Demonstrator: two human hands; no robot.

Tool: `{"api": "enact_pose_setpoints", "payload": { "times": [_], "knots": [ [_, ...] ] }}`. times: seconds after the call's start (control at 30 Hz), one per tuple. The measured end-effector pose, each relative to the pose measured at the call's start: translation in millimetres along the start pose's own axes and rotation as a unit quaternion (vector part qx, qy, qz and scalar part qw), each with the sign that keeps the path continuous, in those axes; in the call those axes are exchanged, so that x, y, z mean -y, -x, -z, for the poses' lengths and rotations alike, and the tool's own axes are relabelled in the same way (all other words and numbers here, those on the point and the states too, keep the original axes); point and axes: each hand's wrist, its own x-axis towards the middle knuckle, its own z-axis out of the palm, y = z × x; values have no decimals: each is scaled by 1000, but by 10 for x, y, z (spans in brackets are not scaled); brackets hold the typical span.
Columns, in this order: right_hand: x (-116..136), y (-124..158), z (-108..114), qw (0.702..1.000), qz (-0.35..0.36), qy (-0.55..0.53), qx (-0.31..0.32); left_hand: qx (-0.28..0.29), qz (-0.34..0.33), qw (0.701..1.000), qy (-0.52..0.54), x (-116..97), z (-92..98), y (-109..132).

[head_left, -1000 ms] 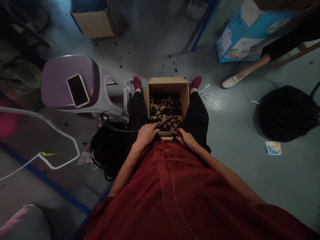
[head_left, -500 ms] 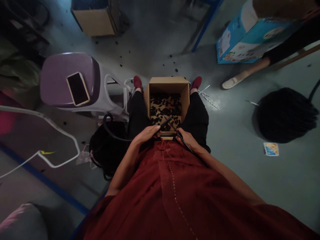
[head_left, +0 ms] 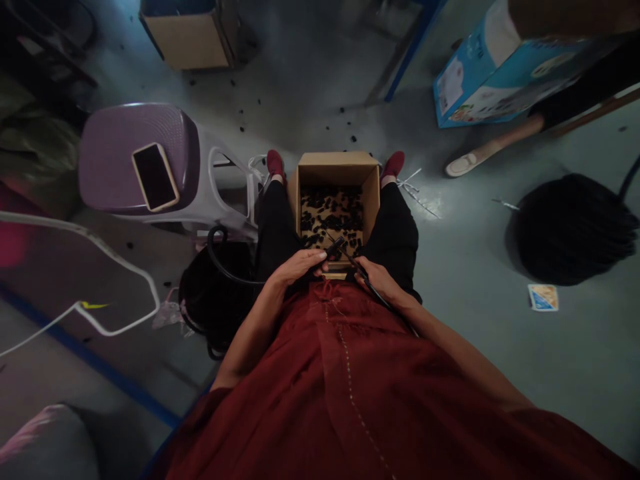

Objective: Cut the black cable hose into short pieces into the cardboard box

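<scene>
I sit with an open cardboard box [head_left: 371, 195] between my knees; small black pieces cover its bottom. My left hand [head_left: 299, 265] is closed around a black cable [head_left: 224, 269] that loops down to my left, its end pointing over the box. My right hand [head_left: 379, 278] is closed on a thin dark tool [head_left: 358, 271] whose tip meets the cable end at the box's near edge. Both hands rest just above my red garment.
A purple stool [head_left: 113, 153] with a phone [head_left: 155, 177] on it stands at left. A black bundle [head_left: 575, 227] lies on the floor at right, near a blue carton [head_left: 490, 73] and another person's foot [head_left: 463, 165]. Another cardboard box [head_left: 187, 33] sits farther off.
My left hand has slid right along the cable toward the box's near edge, bringing the cable end closer to the tool tip. The right hand has barely moved.
</scene>
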Motion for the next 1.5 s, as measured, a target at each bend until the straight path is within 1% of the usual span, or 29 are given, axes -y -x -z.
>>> {"api": "enact_pose_setpoints", "payload": {
  "times": [0.17,0.33,0.4,0.5,0.6,0.73,0.83,0.97,1.1,1.27,1.37,1.5],
  "knots": [
    [23,12,18,1000,11,17,4,3,-10,1000,10,7,12,15],
    [41,23,24,1000,7,16,8,47,-35,998,8,1,20,62],
    [28,20,16,1000,7,20,12,46,-37,998,3,3,25,58],
    [2,2,-3,1000,8,15,10,12,-39,999,-22,16,23,19],
    [1,-23,-10,1000,-3,-4,18,-40,-42,995,-82,26,-3,-23],
    [41,-41,7,999,-33,-14,27,-123,-45,971,-201,4,-61,-17],
    [66,-40,20,999,-36,-8,20,-159,-58,948,-271,-15,-92,12],
    [83,-37,32,999,-35,3,25,-185,-86,918,-340,14,-103,17],
    [113,-38,54,998,-44,20,41,-204,-102,898,-377,93,-108,-4],
    [123,-40,58,996,-57,58,35,-242,-92,870,-420,154,-128,-3],
    [85,-37,40,997,-42,64,24,-247,-89,868,-421,154,-139,0],
    [27,-33,16,997,-33,63,19,-242,-97,883,-390,153,-151,-10]
  ]
}}
